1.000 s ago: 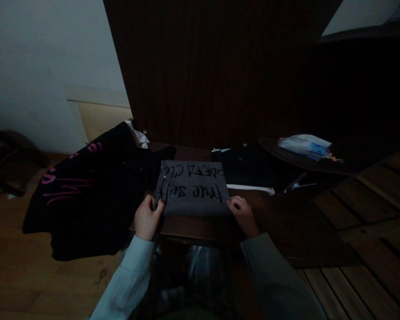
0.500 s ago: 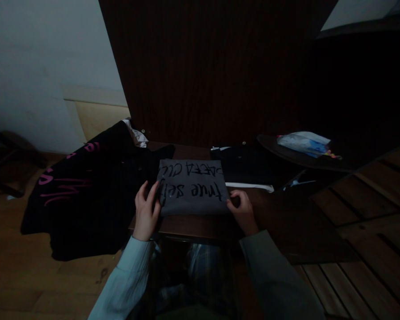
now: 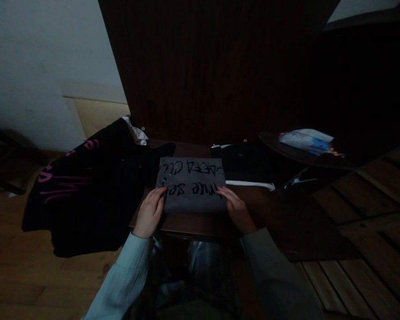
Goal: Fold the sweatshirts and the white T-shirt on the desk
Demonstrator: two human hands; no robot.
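Note:
A folded grey garment (image 3: 190, 184) with black lettering lies on a small dark wooden table (image 3: 200, 224) in front of me. My left hand (image 3: 150, 212) lies flat on the garment's near left corner, fingers stretched out. My right hand (image 3: 235, 209) rests flat on its near right corner, fingers extended over the lettering. Neither hand grips the cloth. Both arms wear pale long sleeves.
A black garment with pink lettering (image 3: 83, 191) hangs over the table's left side toward the floor. Folded dark clothes with a white edge (image 3: 250, 171) lie behind on the right. A plastic packet (image 3: 306, 138) sits on a dark round surface. A dark wood panel stands behind.
My left hand let go of its pinch on the garment's left edge and now lies flat on it. My right hand slid from the right edge onto the cloth.

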